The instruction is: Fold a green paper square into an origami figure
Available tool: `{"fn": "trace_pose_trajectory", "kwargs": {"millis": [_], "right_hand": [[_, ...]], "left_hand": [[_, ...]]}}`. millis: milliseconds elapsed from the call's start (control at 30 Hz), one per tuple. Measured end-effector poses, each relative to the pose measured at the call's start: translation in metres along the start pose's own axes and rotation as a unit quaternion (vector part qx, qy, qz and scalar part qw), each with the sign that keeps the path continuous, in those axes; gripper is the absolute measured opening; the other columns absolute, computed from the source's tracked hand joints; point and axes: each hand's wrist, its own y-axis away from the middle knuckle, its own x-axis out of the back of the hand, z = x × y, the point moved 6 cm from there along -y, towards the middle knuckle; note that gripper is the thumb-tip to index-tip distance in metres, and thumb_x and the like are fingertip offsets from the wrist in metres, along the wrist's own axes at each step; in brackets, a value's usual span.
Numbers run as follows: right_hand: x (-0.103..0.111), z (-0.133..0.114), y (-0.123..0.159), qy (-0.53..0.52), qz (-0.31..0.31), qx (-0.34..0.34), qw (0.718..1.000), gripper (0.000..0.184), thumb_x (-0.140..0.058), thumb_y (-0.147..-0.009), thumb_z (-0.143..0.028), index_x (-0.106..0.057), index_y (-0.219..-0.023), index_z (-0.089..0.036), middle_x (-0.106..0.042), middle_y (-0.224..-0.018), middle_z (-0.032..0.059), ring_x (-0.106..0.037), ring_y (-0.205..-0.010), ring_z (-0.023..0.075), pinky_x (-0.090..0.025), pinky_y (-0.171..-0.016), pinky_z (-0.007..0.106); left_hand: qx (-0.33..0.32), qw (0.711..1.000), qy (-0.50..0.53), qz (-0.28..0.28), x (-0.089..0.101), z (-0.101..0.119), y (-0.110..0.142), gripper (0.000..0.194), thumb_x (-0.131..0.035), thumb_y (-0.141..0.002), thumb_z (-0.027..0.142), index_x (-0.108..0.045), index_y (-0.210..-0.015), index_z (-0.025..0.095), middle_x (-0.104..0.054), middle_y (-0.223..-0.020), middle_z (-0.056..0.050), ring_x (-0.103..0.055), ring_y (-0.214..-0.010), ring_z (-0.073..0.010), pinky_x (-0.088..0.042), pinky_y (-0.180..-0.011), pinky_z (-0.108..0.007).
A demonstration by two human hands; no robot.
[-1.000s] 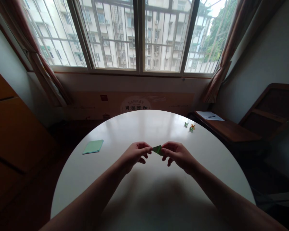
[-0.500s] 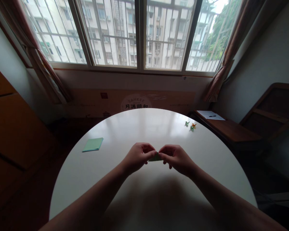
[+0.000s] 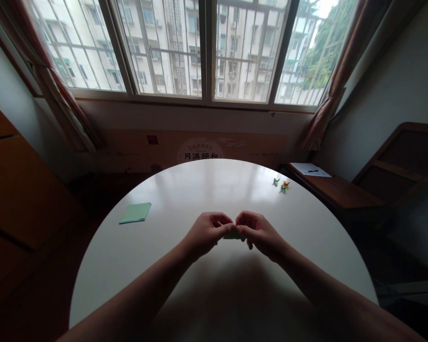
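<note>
A small piece of folded green paper [image 3: 231, 234] is pinched between my two hands, just above the white round table [image 3: 121, 266]. My left hand [image 3: 209, 232] grips its left side between thumb and fingers. On the other side my right hand [image 3: 256, 231] holds it the same way, with the thumbtips almost touching. Most of the paper is hidden behind the thumbs, so its exact folds cannot be made out. A stack of light green square paper [image 3: 135, 213] lies on the left of the table.
Three little folded paper figures, a green one [image 3: 276, 182], an orange one [image 3: 286, 185] and another green one [image 3: 283, 189], sit at the table's far right. Beyond the edge, a wooden chair [image 3: 328, 190] carries a white sheet [image 3: 308, 169] with a pen. A barred window is ahead.
The right hand has shifted slightly up and its fingers have curled a bit more around the paper. Less of the green paper's left corner shows. The view has moved slightly.
</note>
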Motion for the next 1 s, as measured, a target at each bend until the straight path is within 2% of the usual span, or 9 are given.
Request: {"fn": "trace_pose_trajectory", "kwargs": {"millis": [133,267,467,667,1000], "right_hand": [[0.0017,0.0016,-0.0007,-0.013,0.006,-0.009,1.000,0.008,-0.059,-0.075,-0.025,-0.056,-0.073,-0.018,-0.051,-0.060,-0.0049,-0.045,-0.047,0.0088,-0.037,-0.037,0.019],[0.0007,0.0018,-0.0006,-0.004,0.011,-0.009,1.000,0.008,-0.059,-0.075,-0.024,-0.056,-0.071,-0.018,-0.049,-0.059,-0.0055,-0.043,-0.046,0.0080,-0.034,-0.037,0.018],[-0.0017,0.0009,0.0011,0.010,-0.001,-0.008,1.000,0.012,-0.062,-0.076,-0.028,-0.057,-0.073,-0.018,-0.050,-0.063,-0.0045,-0.044,-0.049,0.0090,-0.034,-0.038,0.019],[-0.0023,-0.0007,0.0019,0.032,-0.001,-0.006,0.999,0.006,-0.060,-0.071,-0.022,-0.058,-0.070,-0.017,-0.050,-0.063,-0.0040,-0.041,-0.050,0.0083,-0.031,-0.040,0.019],[-0.0055,0.0005,-0.0001,0.020,-0.019,-0.033,0.999,0.010,-0.059,-0.069,-0.025,-0.052,-0.064,-0.018,-0.044,-0.057,-0.0049,-0.036,-0.048,0.0075,-0.026,-0.042,0.019]], "left_hand": [[-0.015,1.000,-0.001,0.007,0.0016,0.0052,0.0007,0.027,-0.066,-0.081,0.038,-0.073,-0.079,0.012,-0.066,-0.069,-0.003,-0.056,-0.064,-0.0138,-0.043,-0.060,-0.024],[-0.023,0.999,-0.024,0.006,0.0014,0.0064,0.0011,0.024,-0.069,-0.078,0.035,-0.075,-0.079,0.012,-0.071,-0.074,-0.005,-0.060,-0.071,-0.0177,-0.045,-0.066,-0.027],[-0.029,0.999,-0.045,0.000,0.0005,0.0064,0.0029,0.019,-0.068,-0.077,0.030,-0.075,-0.077,0.012,-0.071,-0.072,-0.005,-0.060,-0.070,-0.0185,-0.045,-0.065,-0.027],[-0.030,0.998,-0.048,-0.010,-0.0020,0.0078,0.0038,0.019,-0.068,-0.074,0.030,-0.077,-0.076,0.013,-0.071,-0.070,-0.005,-0.059,-0.068,-0.0179,-0.044,-0.063,-0.027],[-0.025,0.999,-0.040,0.006,-0.0054,0.0094,0.0052,0.016,-0.068,-0.072,0.027,-0.077,-0.074,0.014,-0.070,-0.068,-0.003,-0.058,-0.065,-0.0168,-0.043,-0.061,-0.026]]}}
